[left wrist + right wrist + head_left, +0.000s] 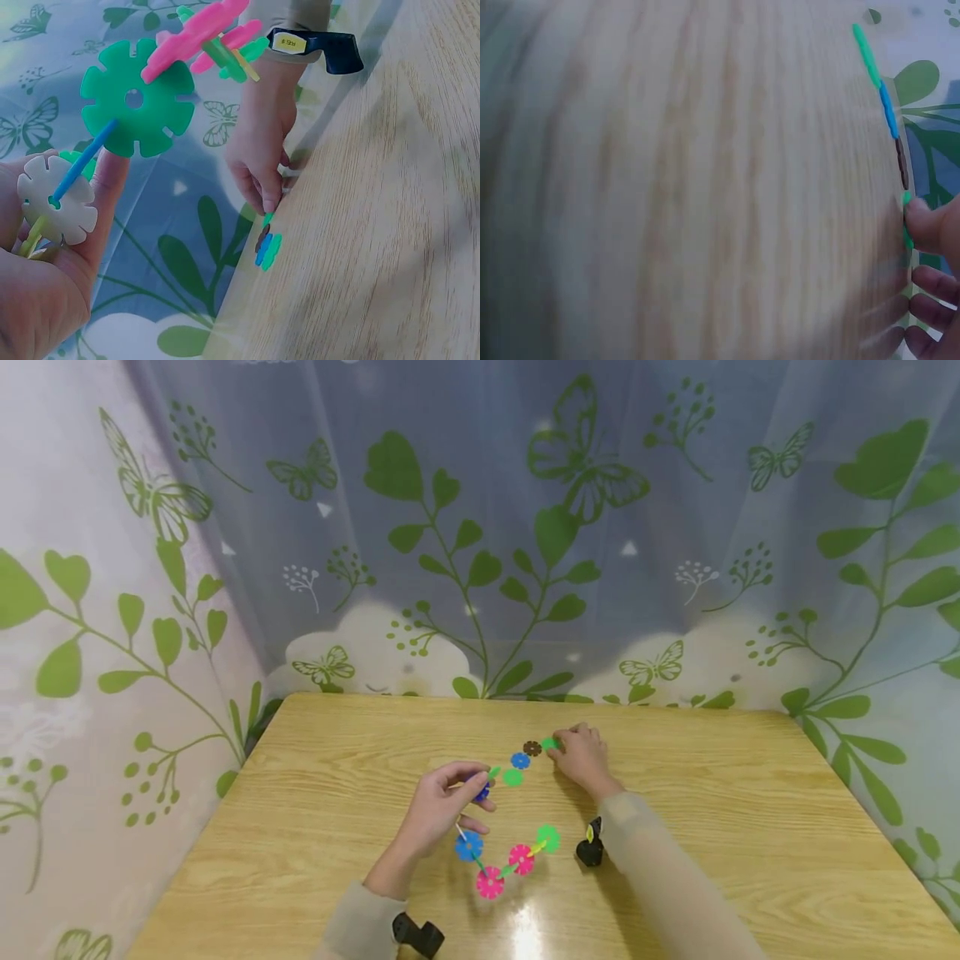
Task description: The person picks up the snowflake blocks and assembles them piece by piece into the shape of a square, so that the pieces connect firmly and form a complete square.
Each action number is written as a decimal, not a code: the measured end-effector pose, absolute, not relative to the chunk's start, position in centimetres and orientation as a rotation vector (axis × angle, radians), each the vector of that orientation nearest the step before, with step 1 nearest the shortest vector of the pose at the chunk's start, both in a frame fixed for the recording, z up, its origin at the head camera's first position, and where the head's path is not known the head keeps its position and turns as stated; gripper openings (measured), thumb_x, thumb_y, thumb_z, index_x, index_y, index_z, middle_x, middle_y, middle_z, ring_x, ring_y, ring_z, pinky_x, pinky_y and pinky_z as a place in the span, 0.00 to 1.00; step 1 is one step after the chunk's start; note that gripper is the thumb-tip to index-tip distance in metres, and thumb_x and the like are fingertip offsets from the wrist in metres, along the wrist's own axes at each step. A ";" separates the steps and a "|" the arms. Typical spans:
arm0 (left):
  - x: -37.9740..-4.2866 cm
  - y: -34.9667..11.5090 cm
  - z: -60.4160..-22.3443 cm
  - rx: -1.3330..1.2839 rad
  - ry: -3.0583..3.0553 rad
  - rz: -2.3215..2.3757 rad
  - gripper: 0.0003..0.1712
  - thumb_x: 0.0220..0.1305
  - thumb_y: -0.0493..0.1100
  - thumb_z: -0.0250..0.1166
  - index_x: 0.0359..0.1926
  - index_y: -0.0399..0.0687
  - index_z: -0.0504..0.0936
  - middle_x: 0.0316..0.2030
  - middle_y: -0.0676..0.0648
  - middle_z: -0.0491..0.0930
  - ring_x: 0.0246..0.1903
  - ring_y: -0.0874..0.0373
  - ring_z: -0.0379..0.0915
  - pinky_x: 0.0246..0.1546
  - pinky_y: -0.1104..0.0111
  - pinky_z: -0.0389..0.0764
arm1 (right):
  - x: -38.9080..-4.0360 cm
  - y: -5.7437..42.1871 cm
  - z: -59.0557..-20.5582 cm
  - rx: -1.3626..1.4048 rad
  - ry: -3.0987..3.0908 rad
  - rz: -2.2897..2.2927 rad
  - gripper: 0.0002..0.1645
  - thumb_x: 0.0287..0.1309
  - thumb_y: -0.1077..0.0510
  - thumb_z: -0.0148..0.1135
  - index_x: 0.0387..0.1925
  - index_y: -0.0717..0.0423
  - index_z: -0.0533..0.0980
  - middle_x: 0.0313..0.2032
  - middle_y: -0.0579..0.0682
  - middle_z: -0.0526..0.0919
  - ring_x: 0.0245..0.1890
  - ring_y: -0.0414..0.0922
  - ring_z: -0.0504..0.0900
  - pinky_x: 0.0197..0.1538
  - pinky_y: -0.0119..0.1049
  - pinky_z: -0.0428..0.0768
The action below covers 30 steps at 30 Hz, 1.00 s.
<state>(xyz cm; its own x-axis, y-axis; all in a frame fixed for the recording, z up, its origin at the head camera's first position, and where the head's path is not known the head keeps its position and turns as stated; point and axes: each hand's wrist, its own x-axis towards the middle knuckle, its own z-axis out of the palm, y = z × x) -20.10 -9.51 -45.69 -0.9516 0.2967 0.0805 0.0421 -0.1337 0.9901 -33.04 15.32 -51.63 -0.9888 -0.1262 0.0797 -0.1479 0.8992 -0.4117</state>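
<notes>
My left hand [431, 814] holds a chain of slotted plastic discs above the table. A dark blue disc [480, 791] lies at its fingertips. From the hand hang a blue disc [469, 846], two pink discs [491, 883] and a green end disc [549, 838], joined by edge-on pieces. A white disc [34, 187] sits by the palm in the left wrist view. Farther back, my right hand [583, 756] pinches a green disc [551, 743] at the tabletop. Beside it a brown disc [532, 748], a blue disc [521, 761] and another green disc [513, 777] line up.
The wooden table [337, 735] ends at a patterned curtain [450, 527] close behind the row of discs. Black wrist cameras are strapped to the left wrist [418, 936] and right wrist [590, 843].
</notes>
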 end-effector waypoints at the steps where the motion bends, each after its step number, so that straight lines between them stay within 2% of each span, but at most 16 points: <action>1: -20.1 -9.5 -45.7 0.390 1.945 2.210 0.23 0.63 0.50 0.61 0.52 0.37 0.75 0.42 0.37 0.73 0.34 0.46 0.80 0.27 0.52 0.84 | -33.0 15.3 -51.6 0.206 -3.014 0.662 0.23 0.59 0.50 0.61 0.54 0.56 0.75 0.53 0.61 0.68 0.53 0.57 0.63 0.52 0.54 0.65; 6: -20.0 -9.4 -45.6 0.385 1.943 2.209 0.22 0.64 0.50 0.60 0.51 0.38 0.76 0.42 0.37 0.73 0.33 0.47 0.80 0.27 0.52 0.84 | -32.9 15.3 -51.5 0.175 -3.002 0.706 0.19 0.57 0.52 0.64 0.47 0.58 0.77 0.47 0.60 0.71 0.48 0.56 0.64 0.49 0.52 0.66; 12: -20.1 -9.3 -45.8 0.380 1.940 2.216 0.23 0.62 0.51 0.61 0.52 0.40 0.76 0.43 0.38 0.73 0.34 0.47 0.79 0.27 0.52 0.84 | -32.6 15.7 -51.2 0.197 -2.979 0.798 0.18 0.54 0.56 0.67 0.43 0.60 0.71 0.38 0.56 0.75 0.40 0.53 0.70 0.42 0.46 0.72; 17: -20.2 -9.3 -45.8 0.399 1.939 2.224 0.23 0.62 0.52 0.62 0.52 0.41 0.76 0.45 0.34 0.71 0.33 0.46 0.79 0.27 0.52 0.84 | -31.7 15.9 -51.0 0.239 -2.926 0.998 0.13 0.57 0.62 0.63 0.42 0.59 0.70 0.34 0.56 0.78 0.33 0.50 0.77 0.33 0.42 0.79; 22: -20.2 -9.2 -45.7 0.399 1.934 2.222 0.23 0.62 0.52 0.61 0.52 0.41 0.76 0.46 0.29 0.69 0.33 0.47 0.79 0.27 0.52 0.84 | -30.4 15.8 -50.7 0.252 -2.820 1.229 0.11 0.60 0.63 0.59 0.44 0.59 0.72 0.34 0.56 0.77 0.35 0.50 0.76 0.33 0.40 0.78; 30: -20.1 -9.0 -45.7 0.395 1.927 2.229 0.23 0.63 0.50 0.61 0.52 0.39 0.75 0.42 0.37 0.72 0.33 0.47 0.79 0.27 0.52 0.84 | -28.3 15.2 -49.1 0.300 -2.657 1.483 0.11 0.60 0.63 0.60 0.45 0.62 0.75 0.30 0.53 0.78 0.31 0.47 0.76 0.29 0.34 0.77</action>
